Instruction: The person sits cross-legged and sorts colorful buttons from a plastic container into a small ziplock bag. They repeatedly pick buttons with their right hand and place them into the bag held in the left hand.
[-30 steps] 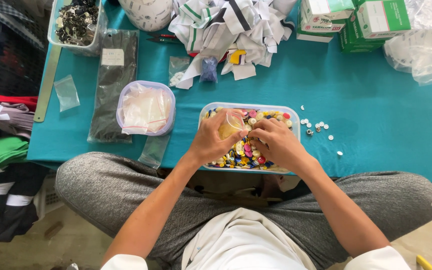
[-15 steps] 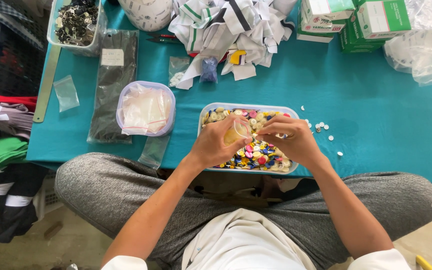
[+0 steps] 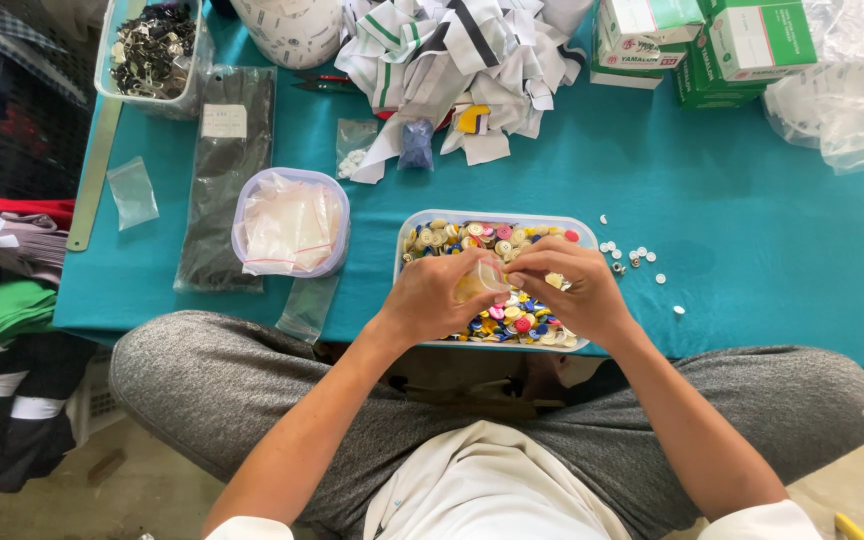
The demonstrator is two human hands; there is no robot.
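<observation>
A clear rectangular tub (image 3: 422, 217) full of colourful buttons (image 3: 472, 237) sits near the front edge of the teal table (image 3: 752, 250). Both my hands are over it. My left hand (image 3: 437, 297) holds a small clear plastic bag (image 3: 482, 280) with yellowish contents. My right hand (image 3: 567, 285) pinches at the bag's mouth, fingers closed together on it. Several loose white buttons (image 3: 637, 257) lie on the table just right of the tub.
A round clear tub (image 3: 289, 222) with plastic bags stands left of the button tub. A black bag (image 3: 227, 170), a metal ruler (image 3: 92, 170), a bin of dark parts (image 3: 152, 45), fabric scraps (image 3: 462, 60), and green boxes (image 3: 712, 45) lie farther back.
My hands have shifted slightly right and nearer over the tub. The right hand has come in to the mouth of the small bag.
</observation>
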